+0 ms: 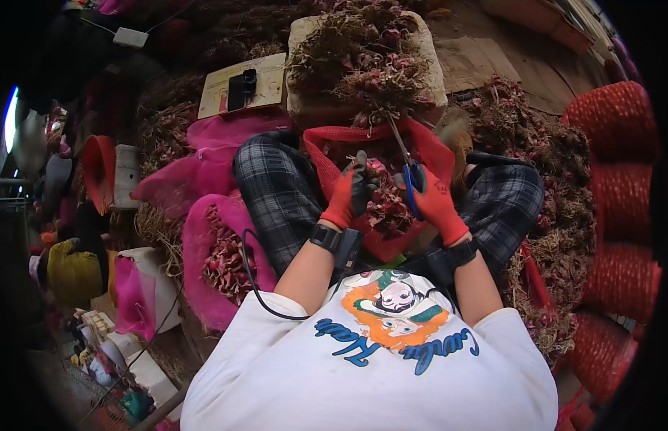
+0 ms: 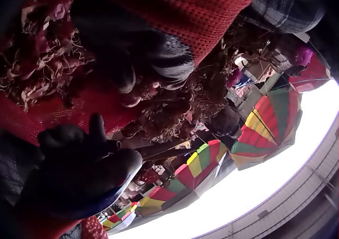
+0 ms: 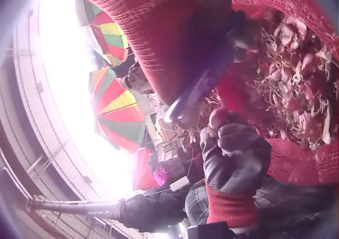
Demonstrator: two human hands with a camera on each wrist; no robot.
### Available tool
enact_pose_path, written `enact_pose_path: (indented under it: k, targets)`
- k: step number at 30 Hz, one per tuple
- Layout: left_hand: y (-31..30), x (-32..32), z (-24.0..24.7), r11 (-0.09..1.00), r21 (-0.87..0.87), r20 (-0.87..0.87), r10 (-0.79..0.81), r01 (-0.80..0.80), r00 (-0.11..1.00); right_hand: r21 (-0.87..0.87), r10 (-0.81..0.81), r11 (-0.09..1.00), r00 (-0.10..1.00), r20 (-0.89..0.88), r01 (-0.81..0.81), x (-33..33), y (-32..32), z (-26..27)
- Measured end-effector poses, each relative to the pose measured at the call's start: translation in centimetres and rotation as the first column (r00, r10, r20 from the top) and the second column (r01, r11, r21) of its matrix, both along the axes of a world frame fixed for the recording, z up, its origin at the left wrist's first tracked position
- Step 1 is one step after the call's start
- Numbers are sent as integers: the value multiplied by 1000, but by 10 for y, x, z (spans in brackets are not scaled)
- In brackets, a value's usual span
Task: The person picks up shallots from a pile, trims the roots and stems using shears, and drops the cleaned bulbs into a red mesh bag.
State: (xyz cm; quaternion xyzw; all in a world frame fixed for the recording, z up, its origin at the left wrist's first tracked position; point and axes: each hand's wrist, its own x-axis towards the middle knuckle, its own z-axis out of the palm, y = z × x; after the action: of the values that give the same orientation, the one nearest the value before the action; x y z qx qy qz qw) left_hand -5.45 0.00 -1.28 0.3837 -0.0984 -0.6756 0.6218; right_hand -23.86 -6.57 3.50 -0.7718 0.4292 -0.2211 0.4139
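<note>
In the head view my left hand (image 1: 350,192), in a red glove with a dark palm, is over an open red mesh bag (image 1: 321,147). Its fingers curl round a small red onion (image 3: 217,118), which shows at the fingertips in the right wrist view. My right hand (image 1: 436,200), gloved alike, grips blue-handled scissors (image 1: 413,188), their blades pointing away from me towards the onion heap. Loose red onions and peeled skins (image 1: 388,201) lie in the bag between my knees. The glove hides part of the scissor handles.
Beyond the bag, a pale block (image 1: 302,108) bears dried onions with stalks (image 1: 380,68). A phone-like black object (image 1: 242,90) lies on a board to its left. Pink mesh (image 1: 204,305) holds more onions at my left; filled red sacks (image 1: 625,280) line the right.
</note>
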Motion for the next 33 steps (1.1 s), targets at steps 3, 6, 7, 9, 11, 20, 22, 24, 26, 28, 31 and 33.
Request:
enact_pose_path:
  k: [3,6,7,9,11,20,22,24,26,28,31,33]
  targets:
    - [-2,2,9,975,141,88,163,-174,983,-262,106,947,952,-287,-184,-21,0,18]
    - [-4,7,9,973,167,87,148,-161,985,-369,122,884,904,-411,-287,-43,-3,20]
    - [-4,8,7,965,214,102,135,-155,986,-351,127,889,894,-430,-295,-44,-3,22]
    - [-3,9,5,978,190,96,68,-85,993,-314,134,899,875,-466,-305,-46,-3,28]
    - [-3,8,3,973,215,129,54,-81,990,-303,147,886,833,-534,-350,-48,-3,27]
    - [4,1,6,961,271,166,8,-54,986,-220,201,898,800,-565,-381,-53,-2,12]
    - [4,5,-2,970,245,19,0,-4,1000,-179,214,924,844,-491,-338,-53,-2,11]
    - [3,8,-11,987,158,-135,2,20,991,-154,236,931,869,-435,-330,-51,1,14]
    - [2,6,-15,981,193,-206,74,-33,976,-40,192,976,938,-289,-212,-48,2,10]
    - [-2,-3,1,927,348,-183,214,-141,959,-7,143,989,972,-187,-147,-43,4,14]
    - [5,-5,-8,958,262,-189,168,-115,967,-113,118,984,984,-135,-134,-33,5,19]
    - [4,-9,-7,964,248,-148,133,-93,980,-189,130,969,979,-154,-158,-27,7,7]
